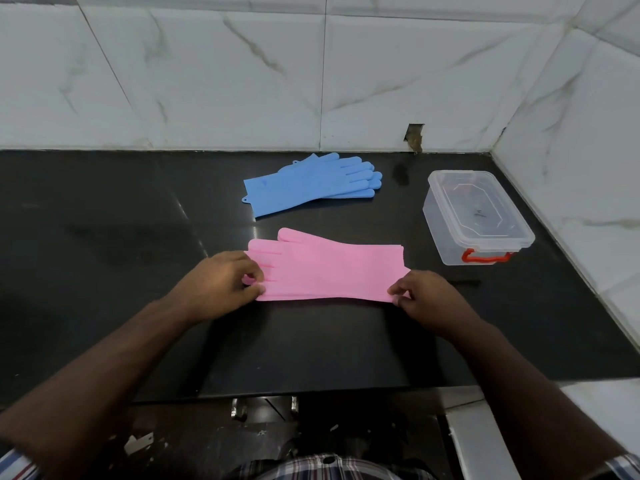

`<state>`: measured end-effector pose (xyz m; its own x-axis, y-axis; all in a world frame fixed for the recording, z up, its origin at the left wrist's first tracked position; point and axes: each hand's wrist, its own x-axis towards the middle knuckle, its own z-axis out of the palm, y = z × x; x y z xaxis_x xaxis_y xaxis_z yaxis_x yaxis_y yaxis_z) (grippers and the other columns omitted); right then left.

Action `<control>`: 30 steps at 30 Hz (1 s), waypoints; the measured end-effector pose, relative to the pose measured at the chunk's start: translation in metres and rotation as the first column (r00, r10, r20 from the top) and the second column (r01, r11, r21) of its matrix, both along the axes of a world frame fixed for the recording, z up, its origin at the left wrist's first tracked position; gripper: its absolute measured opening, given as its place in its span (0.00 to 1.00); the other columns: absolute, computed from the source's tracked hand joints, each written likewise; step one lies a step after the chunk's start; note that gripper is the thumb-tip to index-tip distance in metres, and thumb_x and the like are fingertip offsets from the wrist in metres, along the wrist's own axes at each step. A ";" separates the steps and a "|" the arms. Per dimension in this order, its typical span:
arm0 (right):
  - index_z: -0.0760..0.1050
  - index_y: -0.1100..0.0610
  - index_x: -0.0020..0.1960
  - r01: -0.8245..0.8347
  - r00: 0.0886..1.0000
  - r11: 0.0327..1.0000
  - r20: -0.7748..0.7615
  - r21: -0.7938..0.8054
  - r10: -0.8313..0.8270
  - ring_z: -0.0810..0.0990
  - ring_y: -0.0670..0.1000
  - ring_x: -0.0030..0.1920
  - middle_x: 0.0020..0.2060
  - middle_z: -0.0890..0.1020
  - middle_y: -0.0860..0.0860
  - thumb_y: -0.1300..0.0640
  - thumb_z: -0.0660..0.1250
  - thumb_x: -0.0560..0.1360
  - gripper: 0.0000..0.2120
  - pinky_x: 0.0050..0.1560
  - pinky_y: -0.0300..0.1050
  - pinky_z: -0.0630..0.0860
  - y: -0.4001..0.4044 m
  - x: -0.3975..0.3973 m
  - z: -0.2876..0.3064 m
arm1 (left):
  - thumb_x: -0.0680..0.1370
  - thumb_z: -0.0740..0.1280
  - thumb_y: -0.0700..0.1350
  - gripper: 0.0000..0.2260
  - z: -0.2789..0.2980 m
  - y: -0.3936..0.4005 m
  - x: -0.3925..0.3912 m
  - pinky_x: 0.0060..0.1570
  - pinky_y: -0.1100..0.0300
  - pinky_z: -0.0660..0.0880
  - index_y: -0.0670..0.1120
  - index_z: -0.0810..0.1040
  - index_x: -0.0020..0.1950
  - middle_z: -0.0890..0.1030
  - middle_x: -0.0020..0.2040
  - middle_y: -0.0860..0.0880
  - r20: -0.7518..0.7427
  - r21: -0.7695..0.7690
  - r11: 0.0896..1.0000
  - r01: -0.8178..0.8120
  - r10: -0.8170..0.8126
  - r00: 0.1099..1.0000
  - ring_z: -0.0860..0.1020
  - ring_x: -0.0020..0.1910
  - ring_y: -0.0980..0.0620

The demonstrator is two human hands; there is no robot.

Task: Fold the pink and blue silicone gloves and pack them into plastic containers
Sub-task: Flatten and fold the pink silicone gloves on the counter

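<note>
At the middle of the frame the pink gloves point(325, 268) are lying on the bench point(104, 237), long axis left to right; I am pinching each end, left hand point(221, 285) at the fingertips, right hand point(420, 294) at the cuff.

Pink gloves point(325, 268): smooth silicone, lying flat on the black bench point(104, 237), stacked as a pair, long axis running left to right. Finger end points left, cuff end right, thumb sticking up toward the wall. Near edge slightly lifted at both ends, where a hand pinches each.

Blue gloves point(311, 183): same make, stacked flat farther back on the bench, near the wall. Cuffs left, finger ends right, lying at a slight angle. Small hanging tab visible at the cuff corner. Apart from the pink pair.

Plastic container point(478, 220): clear, rectangular, lid on, red latch on near end. Stands right of both pairs, touching neither.
</note>
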<state>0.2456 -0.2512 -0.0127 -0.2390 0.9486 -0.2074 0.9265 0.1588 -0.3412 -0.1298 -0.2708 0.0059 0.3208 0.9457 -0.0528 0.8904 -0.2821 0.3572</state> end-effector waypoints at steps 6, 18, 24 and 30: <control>0.83 0.54 0.56 0.240 0.948 0.970 -0.225 0.044 -0.225 0.77 0.42 0.45 0.53 0.84 0.49 0.59 0.69 0.75 0.10 0.53 0.41 0.72 0.022 0.007 -0.003 | 0.78 0.69 0.48 0.05 -0.018 0.015 -0.004 0.45 0.58 0.73 0.50 0.82 0.51 0.81 0.45 0.55 0.334 -0.052 0.860 -0.508 0.494 0.803 0.79 0.44 0.56; 0.80 0.57 0.49 0.502 0.840 0.864 -0.256 0.033 -0.479 0.81 0.55 0.48 0.48 0.83 0.55 0.58 0.69 0.76 0.04 0.55 0.51 0.78 0.069 -0.012 -0.007 | 0.76 0.72 0.47 0.03 -0.026 0.037 0.005 0.51 0.52 0.80 0.49 0.83 0.44 0.84 0.42 0.51 0.365 -0.270 0.733 -0.624 0.678 0.638 0.82 0.46 0.51; 0.79 0.58 0.52 0.486 0.824 0.859 -0.413 0.162 -0.388 0.79 0.51 0.50 0.50 0.83 0.54 0.62 0.66 0.78 0.06 0.53 0.45 0.75 0.065 -0.012 -0.003 | 0.76 0.72 0.44 0.03 -0.024 0.033 0.005 0.53 0.48 0.81 0.48 0.83 0.42 0.84 0.42 0.50 0.406 -0.305 0.713 -0.631 0.697 0.591 0.82 0.45 0.50; 0.77 0.60 0.63 0.470 0.838 0.839 -0.439 0.276 -0.324 0.79 0.55 0.60 0.60 0.81 0.56 0.62 0.64 0.80 0.13 0.60 0.44 0.71 0.068 -0.018 0.000 | 0.75 0.70 0.42 0.03 -0.024 0.028 0.006 0.51 0.48 0.81 0.47 0.82 0.42 0.84 0.41 0.50 0.431 -0.323 0.698 -0.640 0.710 0.557 0.82 0.45 0.48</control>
<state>0.2277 -0.1831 -0.0125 0.1874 0.9638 0.1897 0.7555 -0.0181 -0.6549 -0.1237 -0.2429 -0.0176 -0.3984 0.8925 -0.2114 0.4869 0.4011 0.7759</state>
